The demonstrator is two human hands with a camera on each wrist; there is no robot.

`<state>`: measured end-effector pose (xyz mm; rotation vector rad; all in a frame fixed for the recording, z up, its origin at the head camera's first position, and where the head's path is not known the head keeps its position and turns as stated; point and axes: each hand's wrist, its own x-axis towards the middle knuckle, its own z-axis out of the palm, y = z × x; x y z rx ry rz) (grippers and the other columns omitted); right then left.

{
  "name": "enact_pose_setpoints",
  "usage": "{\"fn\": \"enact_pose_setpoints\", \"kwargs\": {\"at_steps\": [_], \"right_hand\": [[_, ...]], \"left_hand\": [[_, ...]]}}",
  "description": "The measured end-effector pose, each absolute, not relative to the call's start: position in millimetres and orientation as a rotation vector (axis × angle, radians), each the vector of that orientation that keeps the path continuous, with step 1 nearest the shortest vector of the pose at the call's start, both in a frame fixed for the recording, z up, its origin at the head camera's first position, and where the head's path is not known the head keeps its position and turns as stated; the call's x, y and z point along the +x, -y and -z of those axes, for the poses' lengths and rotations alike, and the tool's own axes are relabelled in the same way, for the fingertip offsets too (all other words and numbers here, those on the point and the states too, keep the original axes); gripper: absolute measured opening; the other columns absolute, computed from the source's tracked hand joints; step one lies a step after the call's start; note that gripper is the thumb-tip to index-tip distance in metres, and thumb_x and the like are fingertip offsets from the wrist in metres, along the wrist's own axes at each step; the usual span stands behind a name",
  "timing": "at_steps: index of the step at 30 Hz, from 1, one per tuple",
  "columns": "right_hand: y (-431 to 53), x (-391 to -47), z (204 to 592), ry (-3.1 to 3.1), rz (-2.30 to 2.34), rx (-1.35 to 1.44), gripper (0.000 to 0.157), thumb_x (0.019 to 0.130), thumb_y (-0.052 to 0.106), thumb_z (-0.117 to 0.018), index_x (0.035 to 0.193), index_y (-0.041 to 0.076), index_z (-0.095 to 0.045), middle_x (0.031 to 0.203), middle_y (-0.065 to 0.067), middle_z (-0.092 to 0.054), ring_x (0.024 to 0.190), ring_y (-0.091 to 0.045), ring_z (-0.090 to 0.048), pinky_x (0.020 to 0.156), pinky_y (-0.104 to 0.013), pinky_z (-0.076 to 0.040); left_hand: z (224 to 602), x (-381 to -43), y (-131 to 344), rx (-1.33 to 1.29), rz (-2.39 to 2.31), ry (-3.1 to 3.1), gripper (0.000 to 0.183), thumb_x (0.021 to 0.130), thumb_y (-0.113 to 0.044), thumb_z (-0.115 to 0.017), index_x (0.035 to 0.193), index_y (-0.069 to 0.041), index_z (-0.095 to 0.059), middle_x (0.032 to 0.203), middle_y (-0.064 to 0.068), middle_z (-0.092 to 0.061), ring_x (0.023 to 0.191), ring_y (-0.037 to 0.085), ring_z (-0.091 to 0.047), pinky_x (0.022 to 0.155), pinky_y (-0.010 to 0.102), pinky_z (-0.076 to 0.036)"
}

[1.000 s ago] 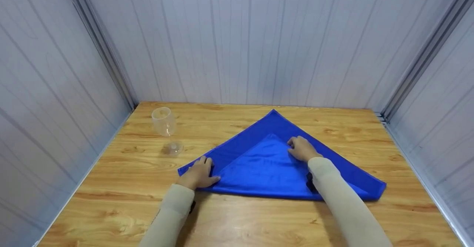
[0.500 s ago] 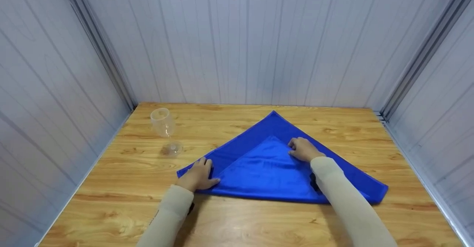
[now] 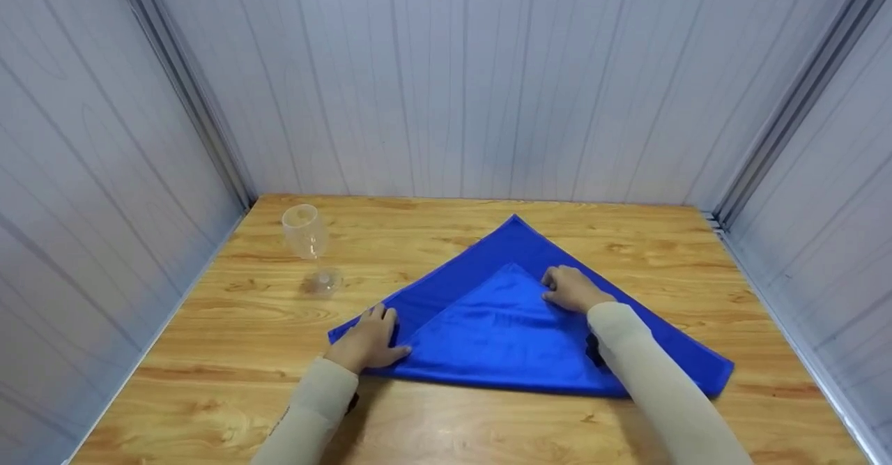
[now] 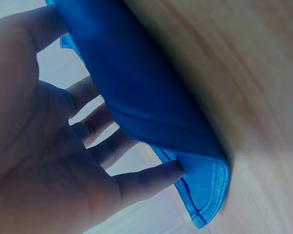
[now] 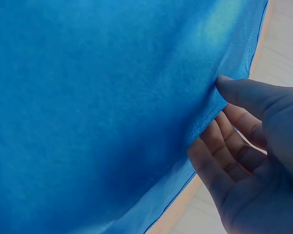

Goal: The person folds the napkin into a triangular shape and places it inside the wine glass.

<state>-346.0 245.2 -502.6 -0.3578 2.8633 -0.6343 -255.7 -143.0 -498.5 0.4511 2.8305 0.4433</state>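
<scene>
A blue satin napkin (image 3: 488,339), folded into a triangle, lies on the wooden table with its point away from me. A smaller shiny upper layer sits inside the larger triangle. On the left corner rests my left hand (image 3: 368,339), fingers spread and fairly straight; in the left wrist view its fingertips (image 4: 173,169) touch the cloth near a hemmed corner. My right hand (image 3: 573,288) is at the upper layer's right edge. The right wrist view has the thumb (image 5: 234,90) on top of that edge and the fingers under it, pinching the cloth.
A clear stemmed wine glass (image 3: 306,235) stands upright at the back left of the table (image 3: 209,339), apart from the napkin. Pale panelled walls (image 3: 446,81) close in the back and both sides.
Both hands and the napkin have slid slightly toward me. The fold keeps its shape, and each hand stays at the same part of the cloth. The glass stands where it was.
</scene>
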Motion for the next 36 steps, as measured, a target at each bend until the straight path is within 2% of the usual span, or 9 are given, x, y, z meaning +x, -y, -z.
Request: {"fn": "enact_pose_setpoints", "kwargs": {"at_steps": [9, 17, 21, 28, 31, 36], "right_hand": [[-246, -340, 500, -2.842, 0.627, -0.407, 0.024, 0.091, 0.011, -0.073, 0.11, -0.002, -0.065, 0.101, -0.014, -0.063, 0.097, -0.031, -0.061, 0.088, -0.048, -0.05], [-249, -342, 498, -2.819, 0.596, -0.416, 0.019, 0.091, 0.013, -0.073, 0.1, 0.0, -0.063, 0.092, -0.009, -0.06, 0.086, -0.025, -0.056, 0.082, -0.046, -0.049], [-250, -344, 497, -2.807, 0.588, -0.439, 0.017, 0.09, 0.012, -0.073, 0.097, 0.0, -0.063, 0.089, -0.008, -0.059, 0.084, -0.024, -0.055, 0.082, -0.044, -0.049], [-252, -344, 498, -2.824, 0.623, -0.472, 0.009, 0.092, 0.01, -0.068, 0.094, 0.002, -0.064, 0.091, -0.008, -0.063, 0.084, -0.024, -0.058, 0.08, -0.044, -0.05], [-253, -345, 497, -2.854, 0.647, -0.508, 0.006, 0.091, 0.009, -0.066, 0.09, 0.003, -0.065, 0.088, -0.008, -0.063, 0.082, -0.024, -0.059, 0.078, -0.044, -0.051], [-257, -349, 496, -2.859, 0.712, -0.523, 0.006, 0.09, 0.009, -0.067, 0.087, 0.003, -0.066, 0.086, -0.007, -0.065, 0.082, -0.023, -0.059, 0.078, -0.043, -0.05]], "left_hand": [[496, -248, 146, 0.467, -0.442, -2.83, 0.068, 0.092, -0.039, -0.072, 0.137, 0.006, -0.045, 0.147, 0.033, -0.037, 0.138, 0.049, -0.033, 0.106, 0.062, -0.035], [496, -247, 147, 0.441, -0.451, -2.832, 0.069, 0.09, -0.041, -0.073, 0.137, 0.004, -0.047, 0.146, 0.03, -0.039, 0.136, 0.048, -0.036, 0.098, 0.072, -0.036], [495, -248, 147, 0.447, -0.452, -2.842, 0.064, 0.089, -0.041, -0.074, 0.131, 0.002, -0.051, 0.143, 0.028, -0.043, 0.134, 0.046, -0.04, 0.098, 0.07, -0.038], [496, -248, 149, 0.51, -0.48, -2.903, 0.037, 0.091, -0.035, -0.073, 0.107, -0.005, -0.056, 0.123, 0.021, -0.054, 0.114, 0.04, -0.053, 0.094, 0.058, -0.046], [496, -249, 151, 0.529, -0.495, -2.916, 0.033, 0.092, -0.033, -0.072, 0.102, -0.007, -0.056, 0.115, 0.017, -0.055, 0.107, 0.038, -0.055, 0.09, 0.056, -0.047], [494, -249, 152, 0.527, -0.527, -2.904, 0.03, 0.093, -0.033, -0.072, 0.102, -0.008, -0.057, 0.116, 0.018, -0.056, 0.107, 0.038, -0.056, 0.089, 0.056, -0.047]]}}
